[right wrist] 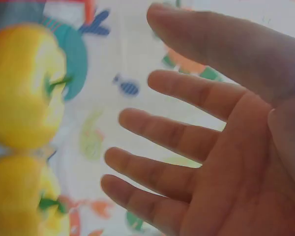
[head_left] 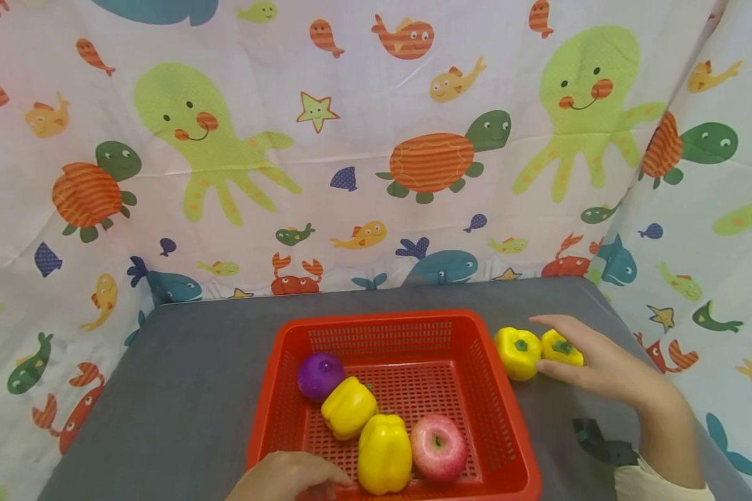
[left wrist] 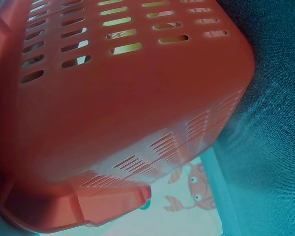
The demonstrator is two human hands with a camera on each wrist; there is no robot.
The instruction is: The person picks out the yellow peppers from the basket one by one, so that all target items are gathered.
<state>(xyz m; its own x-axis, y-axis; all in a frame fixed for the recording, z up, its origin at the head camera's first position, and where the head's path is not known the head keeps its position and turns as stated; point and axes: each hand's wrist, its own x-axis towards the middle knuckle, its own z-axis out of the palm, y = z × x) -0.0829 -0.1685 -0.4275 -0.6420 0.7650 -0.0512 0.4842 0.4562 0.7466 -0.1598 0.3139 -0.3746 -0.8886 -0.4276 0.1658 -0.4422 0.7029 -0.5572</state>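
Note:
My right hand [head_left: 608,365] reaches over two yellow bell peppers [head_left: 517,353] outside the red plastic basket [head_left: 382,321], right of it. In the right wrist view its fingers are spread and straight, holding nothing, with the yellow bell peppers [right wrist: 22,88] off to the left of the fingertips. My left hand [head_left: 291,476] lies over the front-left rim of the basket, its fingers reaching inside; how firmly it holds the rim I cannot tell. The left wrist view shows only the basket's outer wall [left wrist: 118,93] close up. Inside the basket are more yellow bell peppers [head_left: 384,456].
A pink-red apple [head_left: 439,447] and a round purple onion-like thing [head_left: 321,376] share the basket. The basket stands on a grey cloth-covered table [head_left: 182,390]. A dark item [head_left: 604,445] shows beside my right forearm. A curtain [head_left: 351,209] printed with sea animals surrounds the table.

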